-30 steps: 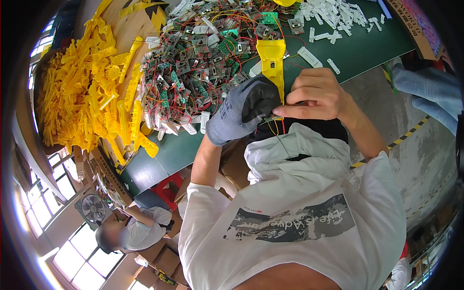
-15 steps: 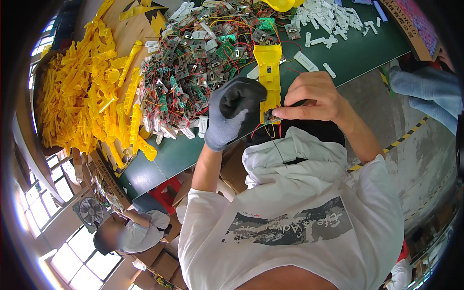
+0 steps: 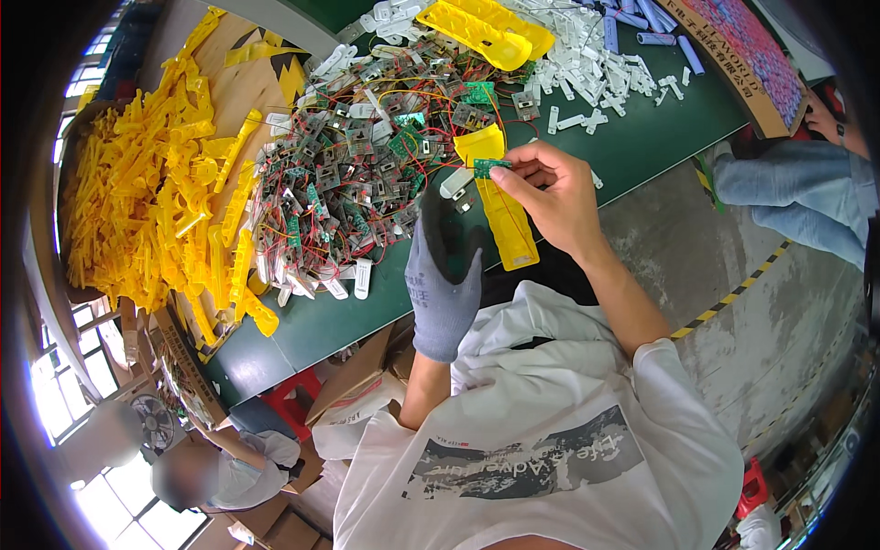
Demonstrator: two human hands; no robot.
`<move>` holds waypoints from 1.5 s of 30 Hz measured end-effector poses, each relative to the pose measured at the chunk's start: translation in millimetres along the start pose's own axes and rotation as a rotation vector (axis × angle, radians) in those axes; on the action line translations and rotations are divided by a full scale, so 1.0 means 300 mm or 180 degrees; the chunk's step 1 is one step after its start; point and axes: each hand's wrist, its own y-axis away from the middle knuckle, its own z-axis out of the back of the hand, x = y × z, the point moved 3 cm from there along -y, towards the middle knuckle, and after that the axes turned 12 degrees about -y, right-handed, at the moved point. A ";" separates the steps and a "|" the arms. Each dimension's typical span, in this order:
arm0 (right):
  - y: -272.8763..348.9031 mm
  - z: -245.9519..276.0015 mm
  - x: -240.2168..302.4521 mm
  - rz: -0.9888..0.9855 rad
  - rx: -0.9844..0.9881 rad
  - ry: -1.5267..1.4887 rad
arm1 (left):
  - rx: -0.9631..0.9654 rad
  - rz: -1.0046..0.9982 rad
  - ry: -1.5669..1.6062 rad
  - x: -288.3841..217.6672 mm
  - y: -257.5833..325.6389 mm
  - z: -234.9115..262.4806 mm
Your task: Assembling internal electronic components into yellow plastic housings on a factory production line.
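Note:
My right hand is bare and pinches a small green circuit board between thumb and fingers. The board is over the upper part of a yellow plastic casing, a long trough-shaped piece lying at the near table edge. To the left of the casing, my left hand wears a grey glove with a dark palm. Its thumb and fingers are apart, with nothing seen between them. A white plastic piece with thin wires lies just beyond the gloved fingers.
A heap of wired circuit boards covers the green table. Yellow plastic parts pile up at the left. Farther back are two yellow casings, small white parts, blue-purple cylinders and a cardboard box.
My right hand has moved away from the casing's near end to its far part, with a green board in it. My left hand has let go of the casing, which now lies lower.

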 end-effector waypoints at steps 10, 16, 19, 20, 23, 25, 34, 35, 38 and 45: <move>-0.010 -0.006 0.005 0.0235 0.0229 0.0409 | -0.0713 -0.0153 -0.1428 -0.042 -0.028 -0.064; 0.011 -0.029 -0.014 0.0098 0.0187 0.0081 | -0.0365 0.0654 0.1477 -0.015 -0.015 -0.080; 0.017 -0.039 -0.007 -0.0144 0.0164 -0.1058 | -0.0171 0.0696 0.2292 0.007 -0.012 -0.078; 0.016 -0.041 -0.004 -0.0149 0.0188 -0.1058 | 0.0051 0.0804 0.2950 0.009 -0.009 -0.082; 0.013 -0.047 -0.002 -0.0208 0.0315 -0.0950 | -0.0108 0.0502 0.2328 -0.046 -0.003 -0.055; 0.018 -0.053 -0.009 -0.0314 0.0411 -0.0964 | 0.0039 0.0539 0.2097 -0.045 -0.006 -0.055; 0.037 -0.029 0.000 -0.0294 0.0504 -0.1293 | 0.0365 0.1053 0.4001 -0.006 -0.001 -0.122; 0.037 -0.029 -0.004 -0.0292 0.0502 -0.1287 | 0.0323 0.1080 0.4009 -0.001 0.000 -0.125; 0.037 -0.027 -0.010 -0.0105 0.0472 -0.0845 | 0.0433 0.0966 0.4092 -0.020 -0.001 -0.119; 0.044 -0.022 -0.010 -0.0185 0.0244 -0.0874 | 0.0387 0.0855 0.3929 -0.006 0.009 -0.133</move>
